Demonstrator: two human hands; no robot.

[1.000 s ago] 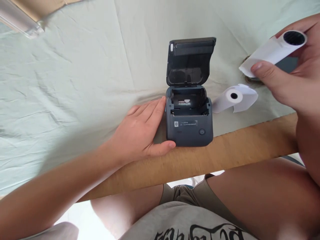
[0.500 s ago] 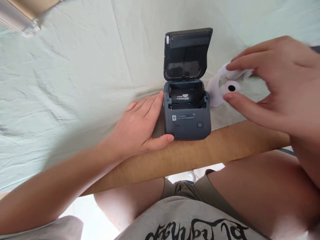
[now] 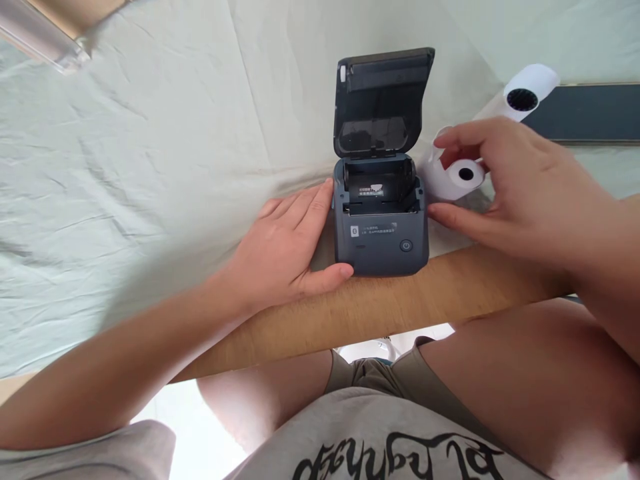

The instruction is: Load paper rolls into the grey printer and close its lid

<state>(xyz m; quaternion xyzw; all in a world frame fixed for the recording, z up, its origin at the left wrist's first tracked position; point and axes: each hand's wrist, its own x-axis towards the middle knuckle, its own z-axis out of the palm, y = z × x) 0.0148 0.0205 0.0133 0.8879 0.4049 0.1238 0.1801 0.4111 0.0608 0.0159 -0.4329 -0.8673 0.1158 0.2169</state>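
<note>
A dark portable label printer (image 3: 381, 248) stands at the wooden edge with its lid (image 3: 383, 100) raised. Its roll compartment (image 3: 380, 177) shows, with a printed label on the inside. My left hand (image 3: 287, 250) lies against the printer's left side, fingers outstretched and thumb at the front corner. Right beside the printer is a small white paper roll (image 3: 454, 175) with a black core and a loose strip. My right hand (image 3: 520, 180) arches around this roll, thumb and fingers apart. Its thumb tip is by the printer's right side; any finger contact behind the roll is hidden.
A larger white roll (image 3: 534, 75) with a dark core lies beyond my right hand. Behind it is a dark flat slab (image 3: 595, 113) like a phone. Pale cloth (image 3: 175, 133) covers the table, bordered by a bare wooden edge (image 3: 300, 327). A clear plastic item (image 3: 55, 40) sits far left.
My right hand has lowered and spread around the small roll, uncovering the larger roll and the dark slab. My left hand stays against the printer. The view has shifted slightly.
</note>
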